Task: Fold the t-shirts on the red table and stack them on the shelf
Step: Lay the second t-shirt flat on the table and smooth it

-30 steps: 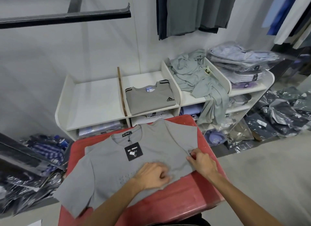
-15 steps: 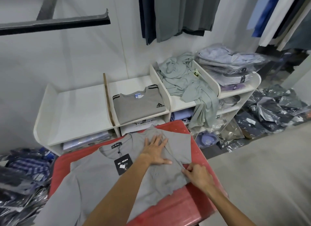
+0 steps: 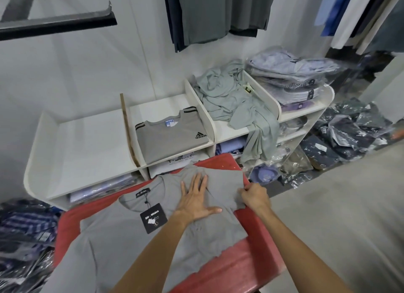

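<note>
Grey cotton t-shirt (image 3: pixel 135 238) lies face-up on red tabletop (image 3: pixel 244 264); left hand (image 3: pixel 196 202) pressing flat, fingers straight, right hand (image 3: pixel 254 196) pinching folded sleeve edge at 3 o'clock; soft, light, limp fabric, best held at seams.

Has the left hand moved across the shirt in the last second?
Yes. The left hand has slid up the grey t-shirt from below the black hang tag to level with it, nearer the collar, fingers spread flat.
</note>
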